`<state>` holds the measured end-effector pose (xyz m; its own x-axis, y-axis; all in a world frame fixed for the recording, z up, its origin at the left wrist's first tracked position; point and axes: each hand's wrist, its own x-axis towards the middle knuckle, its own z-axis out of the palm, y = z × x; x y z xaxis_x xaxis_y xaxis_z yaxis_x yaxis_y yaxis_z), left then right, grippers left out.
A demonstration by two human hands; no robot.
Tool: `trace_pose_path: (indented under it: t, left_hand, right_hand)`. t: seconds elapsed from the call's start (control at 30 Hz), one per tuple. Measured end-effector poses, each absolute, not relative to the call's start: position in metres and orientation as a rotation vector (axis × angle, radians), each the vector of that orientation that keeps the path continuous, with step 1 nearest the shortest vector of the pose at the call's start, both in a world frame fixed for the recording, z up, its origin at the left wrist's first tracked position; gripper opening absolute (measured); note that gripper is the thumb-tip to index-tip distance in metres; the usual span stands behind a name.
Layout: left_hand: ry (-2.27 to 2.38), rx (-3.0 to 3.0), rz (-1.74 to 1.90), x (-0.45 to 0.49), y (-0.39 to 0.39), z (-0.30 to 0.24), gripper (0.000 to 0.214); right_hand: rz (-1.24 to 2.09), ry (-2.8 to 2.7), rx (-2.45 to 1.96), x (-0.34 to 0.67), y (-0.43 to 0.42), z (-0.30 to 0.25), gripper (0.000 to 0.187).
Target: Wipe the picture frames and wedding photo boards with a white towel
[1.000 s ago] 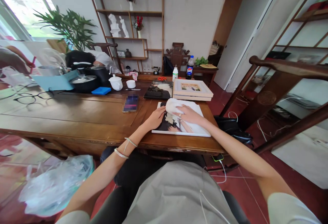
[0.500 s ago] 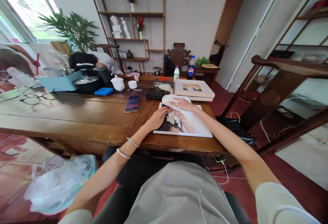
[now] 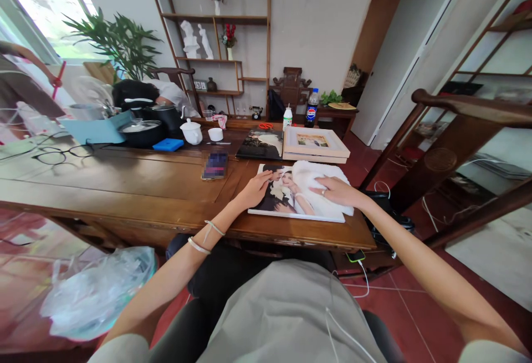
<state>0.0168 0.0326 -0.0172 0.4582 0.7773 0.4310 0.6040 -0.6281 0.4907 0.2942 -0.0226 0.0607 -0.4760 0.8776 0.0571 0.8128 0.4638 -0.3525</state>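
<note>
A wedding photo panel (image 3: 276,205) with a white edge lies flat near the table's front edge. My left hand (image 3: 256,187) rests on its left side, fingers stretched out flat, holding nothing. A fluffy white cloth (image 3: 305,172) covers the panel's right part and reaches past its right edge. My right hand (image 3: 336,190), with a ring on one finger, presses down on the cloth and grips it. The cloth hides the picture beneath it.
Behind the panel lie a dark photo album (image 3: 260,144) and a framed photo (image 3: 316,140) on a box. Bottles (image 3: 311,108), orange scissors (image 3: 265,126), a phone (image 3: 215,164), a teapot (image 3: 192,132) and glasses (image 3: 62,155) are on the table. A co-worker (image 3: 29,83) stands far left.
My right hand has moved the white cloth from the panel's upper middle to its right side, uncovering the faces in the photo. My left hand stays on the left side.
</note>
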Motion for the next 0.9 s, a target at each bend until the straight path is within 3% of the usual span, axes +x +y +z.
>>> trace_pose_path:
  t: [0.17,0.33,0.63,0.9]
  left_hand:
    - [1.182,2.453,0.903,0.016,0.033,-0.017,0.043]
    - [1.172,2.467,0.912,0.016,0.032,-0.016,0.042]
    - [1.193,2.446,0.909,0.016,0.031,-0.016,0.042]
    - [1.178,2.437,0.929,0.017,0.031,-0.017,0.042]
  right_hand:
    - [0.618,-2.717,-1.209,0.275,-0.075,0.081,0.023]
    - [0.831,-2.733,-1.130,0.282,-0.048,0.080,0.024]
    - [0.314,-2.395,-1.362,0.299,0.034,0.046,0.030]
    - [-0.007,-2.557,-1.391,0.288,-0.015,0.047,0.031]
